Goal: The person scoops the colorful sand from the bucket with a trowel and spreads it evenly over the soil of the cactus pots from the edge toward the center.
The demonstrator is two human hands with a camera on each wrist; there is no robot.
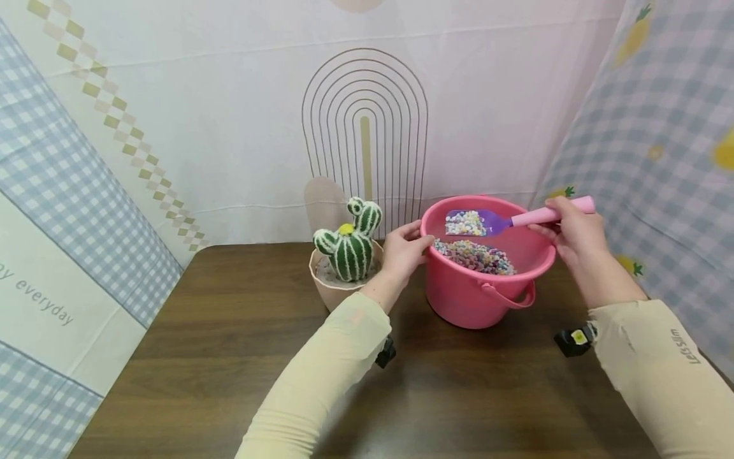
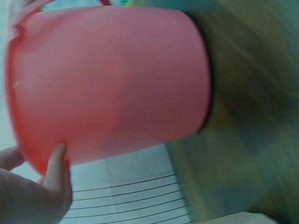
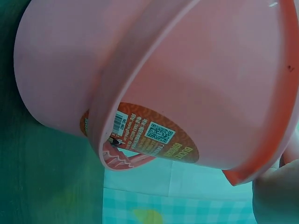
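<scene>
A pink bucket (image 1: 470,299) stands on the table with a heap of small multicoloured pebbles (image 1: 478,256) inside. My left hand (image 1: 401,250) grips the bucket's rim on its left side; in the left wrist view the thumb (image 2: 57,163) lies against the outer wall. My right hand (image 1: 578,233) holds a small shovel (image 1: 530,217) by its pink handle at the bucket's right rim. Its purple blade is level over the bucket's opening and carries a scoop of pale pebbles (image 1: 466,223). In the right wrist view a printed label (image 3: 159,135) shows on the bucket's wall.
Left of the bucket, close by the left forearm, sits a light pot (image 1: 329,294) with a knitted green cactus (image 1: 351,257) in it. The brown wooden table (image 1: 229,344) meets a patterned cloth backdrop (image 1: 241,127) behind. The bucket's handle (image 1: 518,303) hangs at its front.
</scene>
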